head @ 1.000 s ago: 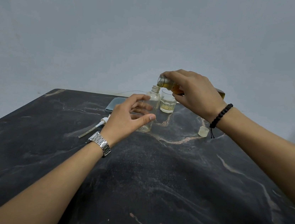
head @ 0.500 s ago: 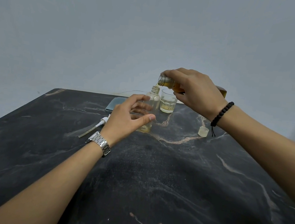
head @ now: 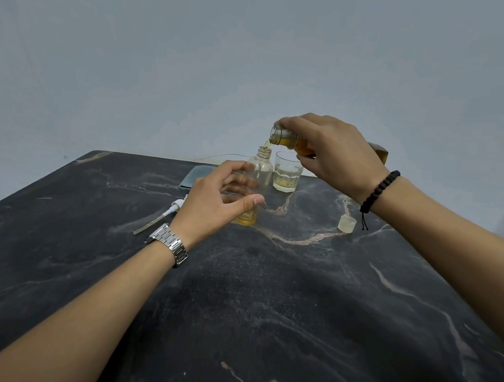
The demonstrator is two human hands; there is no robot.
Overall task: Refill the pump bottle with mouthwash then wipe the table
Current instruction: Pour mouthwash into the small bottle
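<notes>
pouring from above, the right hand (head: 328, 155) grips one amber mouthwash bottle (head: 285, 138), tilted almost flat, fingers closed around its body so that only the neck and the far base show; a thin yellow stream (head: 266, 143) falls from its mouth into the open neck of one clear pump bottle (head: 261, 173), which stands upright on the dark marble table (head: 293, 307) with a shallow layer of yellow liquid at its bottom. the left hand (head: 216, 199) is curled loosely around the near side of the pump bottle, fingers and thumb spread; whether they touch the plastic cannot be told. two hands, two bottles. one drinking glass (head: 286, 176) stands just behind the pump bottle with a little pale liquid in it. one white pump head (head: 164, 213) with its long tube lies flat on the table to the left of the left wrist. one small translucent cap (head: 347, 223) sits on the table under the right wrist. one phone (head: 196, 177) lies face down near the far edge. the left wrist carries one metal watch (head: 171, 244), the right one black bead bracelet (head: 379, 190). no label or writing can be read on either bottle.
</notes>
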